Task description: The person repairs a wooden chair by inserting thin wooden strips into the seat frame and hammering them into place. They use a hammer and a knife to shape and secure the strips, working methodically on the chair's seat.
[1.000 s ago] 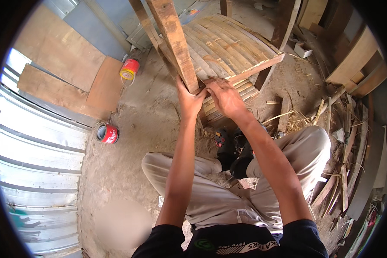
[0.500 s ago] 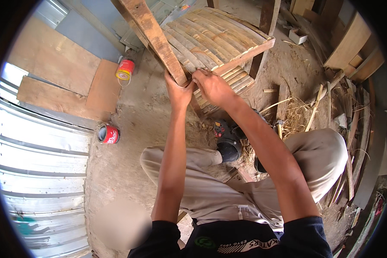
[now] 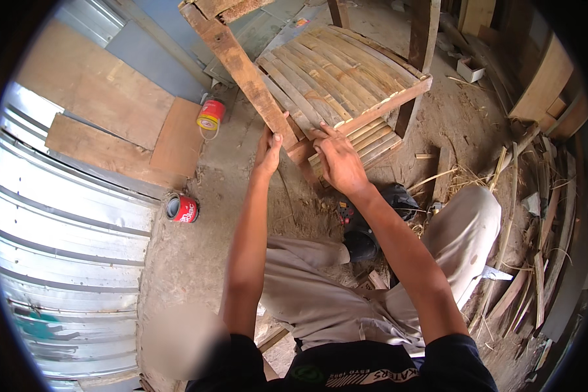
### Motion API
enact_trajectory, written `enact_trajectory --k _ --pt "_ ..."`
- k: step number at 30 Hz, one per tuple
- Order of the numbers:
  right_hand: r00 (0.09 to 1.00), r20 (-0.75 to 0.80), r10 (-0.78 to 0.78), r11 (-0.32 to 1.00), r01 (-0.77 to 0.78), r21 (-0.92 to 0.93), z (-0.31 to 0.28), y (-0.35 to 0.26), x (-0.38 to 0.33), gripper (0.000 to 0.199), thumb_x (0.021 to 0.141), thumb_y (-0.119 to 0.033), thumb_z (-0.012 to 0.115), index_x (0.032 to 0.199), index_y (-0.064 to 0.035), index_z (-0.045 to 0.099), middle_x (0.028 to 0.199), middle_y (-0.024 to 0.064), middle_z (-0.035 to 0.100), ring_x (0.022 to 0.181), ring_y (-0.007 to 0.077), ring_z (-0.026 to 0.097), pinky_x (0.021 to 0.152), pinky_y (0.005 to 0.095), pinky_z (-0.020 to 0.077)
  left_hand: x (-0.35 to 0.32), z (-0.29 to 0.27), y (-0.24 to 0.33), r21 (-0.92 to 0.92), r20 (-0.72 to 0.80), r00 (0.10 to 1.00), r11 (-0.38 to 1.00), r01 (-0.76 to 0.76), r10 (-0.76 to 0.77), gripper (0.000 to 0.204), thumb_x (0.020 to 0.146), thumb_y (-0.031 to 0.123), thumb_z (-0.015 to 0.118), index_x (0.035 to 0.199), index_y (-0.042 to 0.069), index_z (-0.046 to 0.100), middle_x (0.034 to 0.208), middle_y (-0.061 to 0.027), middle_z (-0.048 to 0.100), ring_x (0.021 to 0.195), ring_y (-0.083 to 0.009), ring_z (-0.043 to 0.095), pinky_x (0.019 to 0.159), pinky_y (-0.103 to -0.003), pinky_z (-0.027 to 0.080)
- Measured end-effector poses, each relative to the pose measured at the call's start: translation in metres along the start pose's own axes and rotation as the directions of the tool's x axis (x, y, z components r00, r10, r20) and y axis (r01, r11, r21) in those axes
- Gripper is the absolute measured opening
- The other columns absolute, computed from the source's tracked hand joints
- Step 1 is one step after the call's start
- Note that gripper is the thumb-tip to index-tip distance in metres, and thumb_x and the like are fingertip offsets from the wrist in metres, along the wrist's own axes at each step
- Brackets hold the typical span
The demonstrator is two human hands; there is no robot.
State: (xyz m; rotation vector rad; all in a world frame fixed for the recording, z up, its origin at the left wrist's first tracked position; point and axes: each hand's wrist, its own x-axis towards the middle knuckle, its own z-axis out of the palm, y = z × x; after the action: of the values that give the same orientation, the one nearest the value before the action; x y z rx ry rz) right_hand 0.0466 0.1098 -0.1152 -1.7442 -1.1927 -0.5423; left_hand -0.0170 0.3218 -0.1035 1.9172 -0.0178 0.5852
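Left hand: the left hand (image 3: 268, 147) presses against the lower end of a slanting wooden beam (image 3: 236, 63), fingers held close together and laid flat along the wood, thumb tip on its edge – no pinch that I can make out.
Right hand: the right hand (image 3: 338, 161) rests on the front edge of the bamboo-slat seat (image 3: 336, 78), fingers curled and pointing up toward the corner where beam and seat rail meet; whether they grip anything small cannot be told.
Seat: a wooden frame covered with parallel bamboo slats, tilted up off the dirt floor (image 3: 196, 255) just ahead of the person's knees, a dark post (image 3: 424, 32) standing at its far side.
Hands to each other: near, on either side of the joint – not touching.
Cans: a red can (image 3: 181, 209) lies on its side on the floor to the left; a red-and-yellow can (image 3: 210, 115) stands further up, beside flat boards (image 3: 98, 111).
Left edge: corrugated metal sheet (image 3: 65, 261).
Right edge: loose sticks and bamboo strips (image 3: 529, 248).
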Motion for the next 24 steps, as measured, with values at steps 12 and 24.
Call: enact_trajectory --k 12,24 --pt "0.96 0.278 -0.027 0.948 0.113 -0.299 -0.003 -0.006 0.011 0.018 0.091 -0.012 0.054 0.107 -0.0046 0.054 0.117 0.0149 0.061 0.131 0.0362 0.048 0.118 0.0531 0.0265 -0.002 -0.016 -0.009 0.121 0.01 0.992 0.985 0.127 -0.129 0.09 0.088 0.072 0.055 0.145 0.004 0.043 0.148 -0.0163 0.046 0.14 -0.0294 0.039 0.115 -0.044 0.029" --pt "0.977 -0.049 0.206 0.978 -0.204 0.05 -0.025 -0.023 0.008 0.017 0.087 -0.004 0.066 0.103 -0.004 0.06 0.119 0.0149 0.064 0.128 0.0337 0.051 0.112 0.0519 0.0317 -0.064 0.038 0.055 -0.092 -0.606 0.781 0.988 0.122 -0.153 0.04 0.1 0.024 0.061 0.131 0.0 0.055 0.126 -0.0131 0.062 0.116 -0.0201 0.059 0.1 -0.036 0.047"
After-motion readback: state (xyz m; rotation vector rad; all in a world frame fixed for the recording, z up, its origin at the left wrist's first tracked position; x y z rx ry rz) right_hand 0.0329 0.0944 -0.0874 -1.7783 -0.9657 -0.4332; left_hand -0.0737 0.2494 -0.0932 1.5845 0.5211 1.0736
